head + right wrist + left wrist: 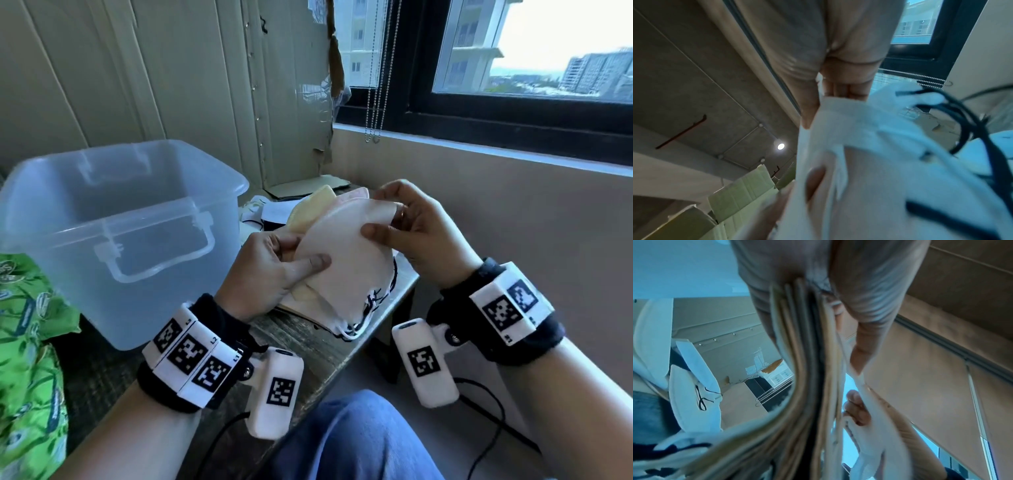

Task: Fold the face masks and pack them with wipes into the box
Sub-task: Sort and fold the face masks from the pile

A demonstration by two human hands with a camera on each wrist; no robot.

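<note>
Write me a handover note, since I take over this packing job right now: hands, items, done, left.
Left hand: grips the stack of masks at its left edge.
Right hand: pinches the top mask's right edge.
More masks lie on the table behind the stack.
Clear box: nothing visible inside.
Green wipes packs: left of the box, unpacked.
Left: finish folding, then pack masks and wipes.

left wristband [191, 353] tags read "l2", "l1" — print on green wipes pack [30, 359] too blurred.
</note>
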